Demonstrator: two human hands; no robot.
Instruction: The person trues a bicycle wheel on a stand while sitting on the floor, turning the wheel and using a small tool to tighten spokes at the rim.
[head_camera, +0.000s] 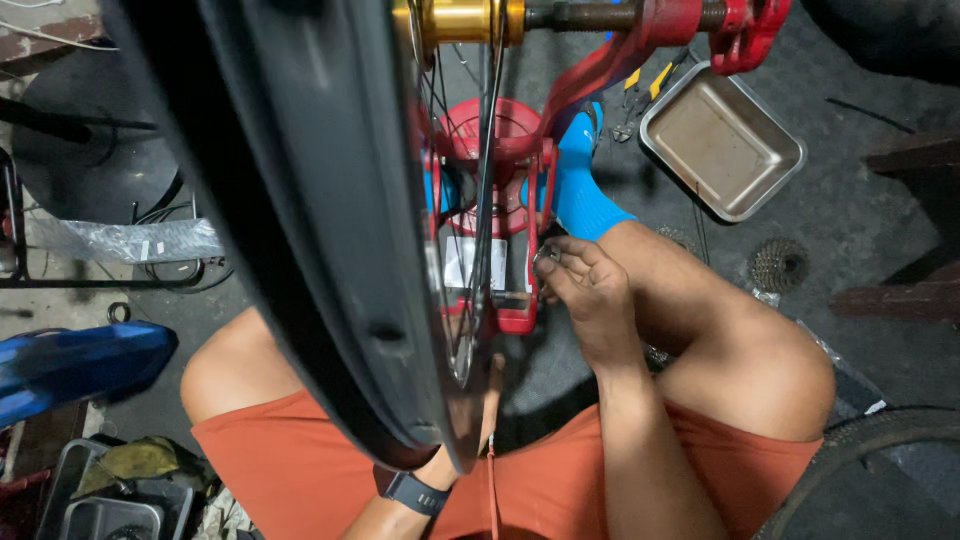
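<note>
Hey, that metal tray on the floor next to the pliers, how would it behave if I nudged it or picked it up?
The steel tray looks thin-walled and holds nothing visible, so it is probably light for its size. Its flat base on the floor suggests it would slide, not tip or roll. It looks rigid, with smooth sides that may be slippery; the rolled rim should give some grip.

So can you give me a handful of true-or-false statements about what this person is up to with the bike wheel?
1. The right hand pinches a small knob on the red truing stand. True.
2. The metal tray is full of bolts. False: it looks empty.
3. The left wrist wears a dark watch. True.
4. The wheel's hub is blue. False: it is gold.
5. A cassette lies on the floor near the right knee. True.
</note>
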